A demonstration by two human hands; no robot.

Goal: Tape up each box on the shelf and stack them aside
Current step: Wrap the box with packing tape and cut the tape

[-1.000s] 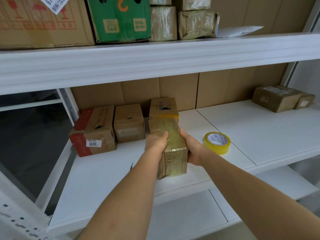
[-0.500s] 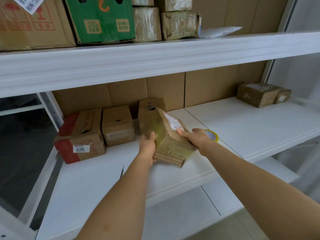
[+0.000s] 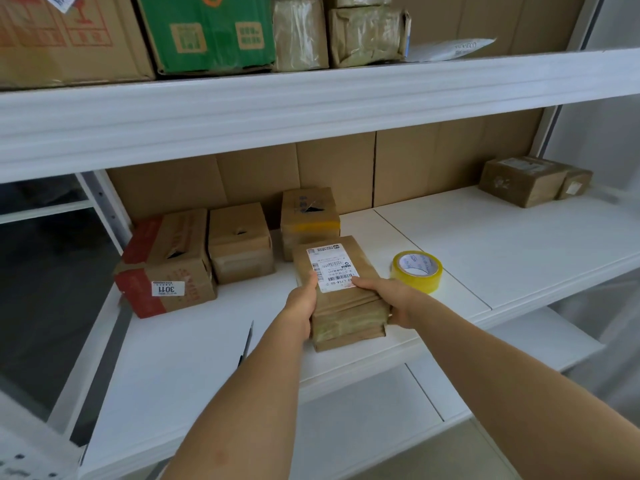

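A brown cardboard box [image 3: 341, 303] with a white shipping label on top lies flat on the white shelf [image 3: 207, 358]. My left hand [image 3: 302, 306] grips its left side and my right hand [image 3: 384, 294] grips its right side, thumbs on the top face. A yellow roll of tape [image 3: 417, 271] lies just right of the box. Behind stand three more boxes: a red-and-brown box [image 3: 166, 261] marked 3011, a plain box [image 3: 240, 242], and a box with a yellow band [image 3: 309, 218].
Two taped boxes [image 3: 530, 180] sit at the shelf's far right. A thin dark tool [image 3: 246, 342] lies left of my left forearm. The upper shelf [image 3: 311, 95] carries several parcels and a green carton [image 3: 207, 29]. A lower shelf [image 3: 363, 427] shows below.
Both hands turned the box over from standing on end with its taped face up to lying flat with the label up. The view shifted right.
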